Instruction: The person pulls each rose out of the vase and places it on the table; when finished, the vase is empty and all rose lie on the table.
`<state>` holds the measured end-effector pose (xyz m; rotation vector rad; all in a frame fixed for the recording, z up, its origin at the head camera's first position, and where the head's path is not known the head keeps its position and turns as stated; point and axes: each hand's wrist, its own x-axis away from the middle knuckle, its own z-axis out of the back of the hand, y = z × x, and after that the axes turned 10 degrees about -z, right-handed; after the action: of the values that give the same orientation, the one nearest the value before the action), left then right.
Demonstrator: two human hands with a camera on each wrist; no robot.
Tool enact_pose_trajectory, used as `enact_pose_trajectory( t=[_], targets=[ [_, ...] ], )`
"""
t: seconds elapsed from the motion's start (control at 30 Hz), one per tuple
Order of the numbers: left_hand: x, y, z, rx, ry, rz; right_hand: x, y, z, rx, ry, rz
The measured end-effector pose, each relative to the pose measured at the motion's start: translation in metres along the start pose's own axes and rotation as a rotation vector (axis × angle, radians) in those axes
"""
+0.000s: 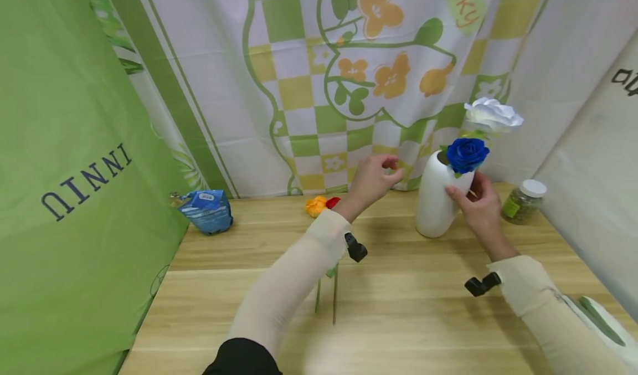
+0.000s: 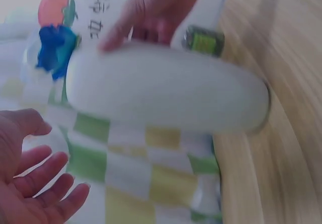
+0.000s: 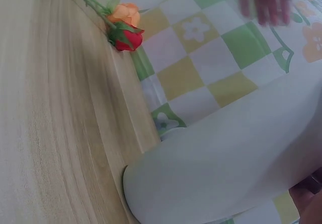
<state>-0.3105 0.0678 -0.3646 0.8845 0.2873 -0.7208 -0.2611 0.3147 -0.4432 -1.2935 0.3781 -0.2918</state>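
A tall white vase (image 1: 435, 203) stands on the wooden table, with a blue rose (image 1: 467, 154) and a white rose (image 1: 492, 114) rising from its mouth. My right hand (image 1: 480, 206) grips the vase's upper right side, thumb in front and the other fingers partly hidden behind. To the left of the vase, my left hand (image 1: 374, 181) hovers in the air with loosely bent fingers and nothing in them. The left wrist view shows that hand (image 2: 43, 173) palm up, apart from the vase (image 2: 166, 90).
An orange rose (image 1: 316, 206) and a red rose (image 3: 128, 39) lie on the table, partly behind my left forearm. At the back left sits a blue bag (image 1: 209, 214). A lidded jar (image 1: 523, 203) stands right of the vase. A patterned curtain (image 1: 344, 137) hangs behind the table.
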Motion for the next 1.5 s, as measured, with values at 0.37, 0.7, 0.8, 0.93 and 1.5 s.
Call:
enact_pose_trajectory(
  t=[0.37,0.7,0.8,0.93,1.5],
  targets=[
    [-0.024,0.031,-0.035,-0.119,-0.055,-0.102,0.001,-0.005,0.001,0.061,-0.015,-0.003],
    [-0.040,0.044,-0.057,-0.443,-0.069,-0.072,-0.003,-0.001,0.000,0.019,-0.008,0.009],
    [-0.043,0.049,-0.061,-0.495,-0.094,-0.081,-0.003,-0.001,0.000,0.028,-0.014,0.013],
    [-0.043,0.056,-0.070,-0.497,-0.067,-0.056,-0.002,-0.002,0.002,-0.003,-0.012,0.041],
    [-0.051,0.078,-0.094,-0.379,0.129,0.075,-0.003,0.002,0.004,-0.061,-0.026,0.048]
  ],
)
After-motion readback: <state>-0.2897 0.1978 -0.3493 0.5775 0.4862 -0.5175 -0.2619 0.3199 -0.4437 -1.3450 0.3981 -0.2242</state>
